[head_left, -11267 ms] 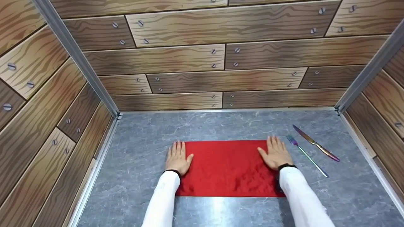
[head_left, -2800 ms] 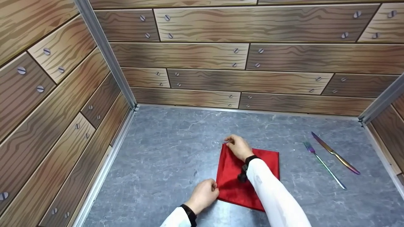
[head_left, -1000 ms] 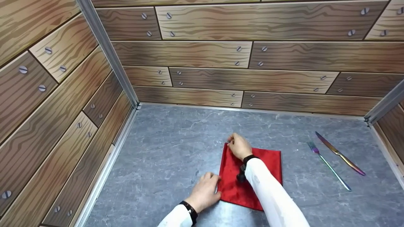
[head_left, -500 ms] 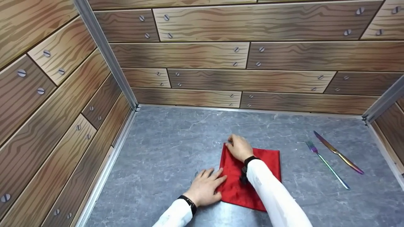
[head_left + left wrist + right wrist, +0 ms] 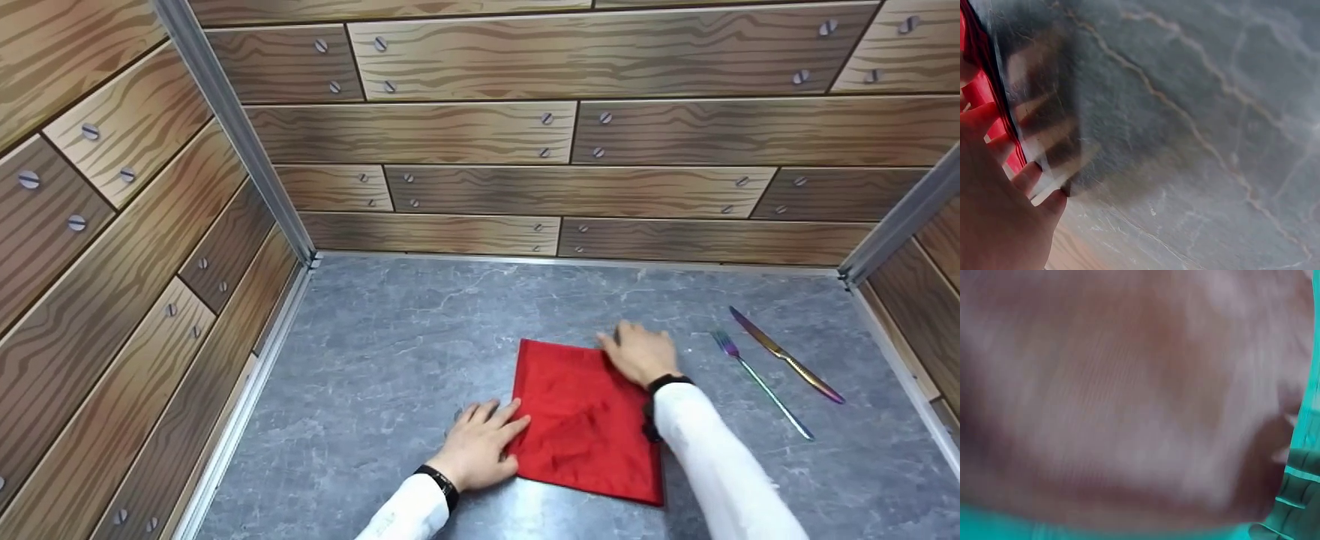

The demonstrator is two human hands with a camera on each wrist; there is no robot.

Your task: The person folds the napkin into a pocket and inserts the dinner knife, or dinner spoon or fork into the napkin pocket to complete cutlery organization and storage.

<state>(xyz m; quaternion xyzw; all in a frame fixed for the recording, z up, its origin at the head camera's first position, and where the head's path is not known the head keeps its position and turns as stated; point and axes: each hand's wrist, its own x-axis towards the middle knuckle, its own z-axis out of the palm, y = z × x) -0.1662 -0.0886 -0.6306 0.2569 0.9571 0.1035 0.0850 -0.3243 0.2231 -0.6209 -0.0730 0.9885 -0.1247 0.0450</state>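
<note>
Plainly, the risk lay in the folded red cloth napkin [image 5: 585,420], which sat on the grey marbled tabletop [image 5: 375,375] at about six o'clock from the table's centre; nearest the viewer, the left hand [image 5: 480,450] lay with fingers straight and spread, its thumb and forefinger resting on the napkin's left edge at nine o'clock, and in the left wrist view those fingers [image 5: 1033,174] lay flat beside the red layers [image 5: 982,95]; if that light hold let go, the stacked layers might have sprung apart or skewed; farther off, the right hand [image 5: 637,352] pressed flat, fingers loose, on the napkin's far right corner at one o'clock; a sideways drag there might have slid the whole square or rucked its top layer; the right wrist view was too blurred to tell anything; beyond, at two o'clock and well apart from the cloth, lay the iridescent metal fork [image 5: 757,382] and the iridescent metal table knife [image 5: 784,352], which a wide sweep of the sleeve might have knocked; half a second earlier the right hand had been at the napkin's far left corner, and it had since crossed to the right.
</note>
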